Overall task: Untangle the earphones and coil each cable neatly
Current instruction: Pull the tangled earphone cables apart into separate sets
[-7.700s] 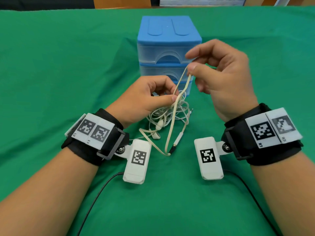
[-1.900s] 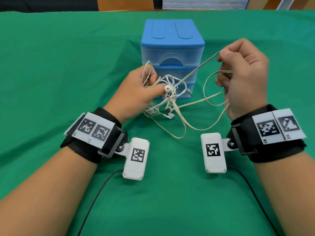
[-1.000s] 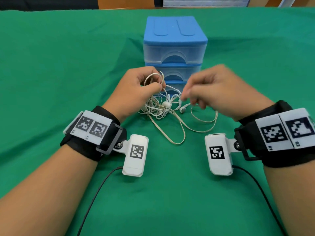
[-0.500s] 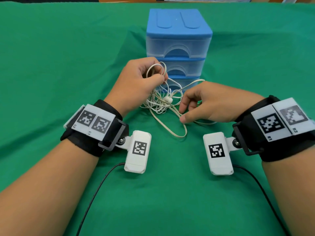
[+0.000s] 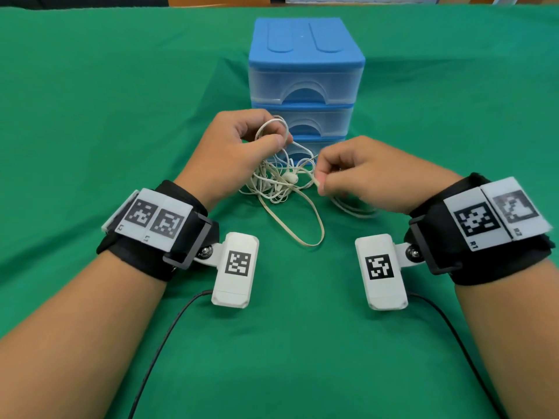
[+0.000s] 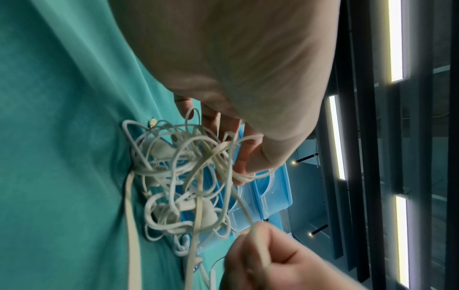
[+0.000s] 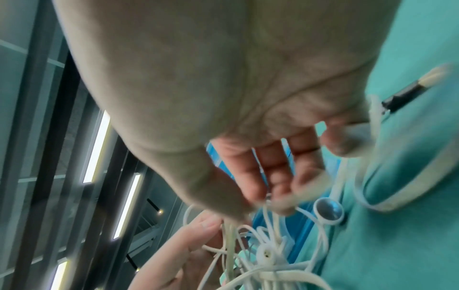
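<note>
A tangle of white earphone cables (image 5: 276, 182) lies on the green cloth between my hands, in front of the blue drawer unit. My left hand (image 5: 242, 149) grips a bunch of loops at the top of the tangle (image 6: 193, 166). My right hand (image 5: 348, 173) pinches a flat cream cable (image 5: 316, 181) between thumb and forefinger just right of the tangle. A long loop of that flat cable (image 5: 302, 225) trails toward me on the cloth. In the right wrist view an earbud (image 7: 327, 212) and a black plug end (image 7: 407, 94) lie on the cloth.
A small blue three-drawer plastic unit (image 5: 305, 80) stands right behind the tangle, its drawers closed. Green cloth (image 5: 106, 116) covers the whole table. Black wires run from my wrist cameras (image 5: 236, 269) toward me.
My right hand has lifted off the cloth and moved up beside the tangle, now pinching the flat cable. My left hand has kept its hold on the loops.
</note>
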The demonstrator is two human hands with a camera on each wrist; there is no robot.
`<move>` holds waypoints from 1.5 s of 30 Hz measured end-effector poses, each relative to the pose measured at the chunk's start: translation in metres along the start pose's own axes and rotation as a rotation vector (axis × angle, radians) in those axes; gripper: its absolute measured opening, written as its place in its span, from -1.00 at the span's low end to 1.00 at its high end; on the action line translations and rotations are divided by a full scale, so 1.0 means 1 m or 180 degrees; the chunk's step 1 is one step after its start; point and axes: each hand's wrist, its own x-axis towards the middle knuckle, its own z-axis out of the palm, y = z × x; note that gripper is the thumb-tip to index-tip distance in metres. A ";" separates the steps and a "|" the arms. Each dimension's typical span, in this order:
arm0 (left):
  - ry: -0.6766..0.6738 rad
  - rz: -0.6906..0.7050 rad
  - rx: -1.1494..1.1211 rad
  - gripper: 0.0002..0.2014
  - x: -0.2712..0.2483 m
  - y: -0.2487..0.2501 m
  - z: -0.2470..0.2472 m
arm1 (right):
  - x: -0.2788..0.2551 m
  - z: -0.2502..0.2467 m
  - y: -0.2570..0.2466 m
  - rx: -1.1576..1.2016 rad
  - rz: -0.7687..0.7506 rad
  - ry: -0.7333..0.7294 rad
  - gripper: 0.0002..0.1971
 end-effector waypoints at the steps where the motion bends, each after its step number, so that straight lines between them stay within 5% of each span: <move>1: -0.0022 0.0024 0.0023 -0.89 0.000 0.000 0.000 | -0.001 0.000 -0.003 0.0246 -0.0057 0.0159 -0.91; 8: -0.0047 0.0196 0.0199 -0.82 -0.002 0.006 -0.002 | -0.001 -0.006 -0.010 0.1924 -0.0613 0.0715 -0.93; 15: 0.1061 0.0760 0.0121 -0.85 -0.002 0.012 -0.005 | -0.002 -0.005 -0.011 0.2010 -0.1014 0.0932 -0.92; 22: -0.0608 0.0530 -0.0269 -0.87 -0.008 0.018 0.006 | -0.002 -0.008 -0.013 0.2108 -0.1309 0.1421 -0.91; 29: -0.0575 0.0284 -0.0278 -0.83 -0.006 0.010 0.000 | 0.000 -0.020 -0.009 0.2689 -0.1297 0.2637 -0.88; 33: -0.0420 0.0313 -0.0107 -0.89 -0.006 0.012 0.001 | 0.001 -0.018 -0.006 0.1601 -0.0852 0.2870 -0.83; 38: -0.0245 0.0298 -0.0014 -0.90 -0.005 0.013 0.002 | -0.003 -0.017 -0.012 0.0434 -0.1361 0.2380 -0.67; 41: -0.0271 0.0357 0.0031 -0.92 -0.006 0.015 0.002 | -0.002 -0.005 -0.022 0.0048 -0.1150 0.1561 -0.81; 45: -0.0216 0.0368 0.0051 -0.91 -0.005 0.013 0.002 | 0.003 -0.001 -0.015 -0.0329 -0.0790 0.1422 -0.84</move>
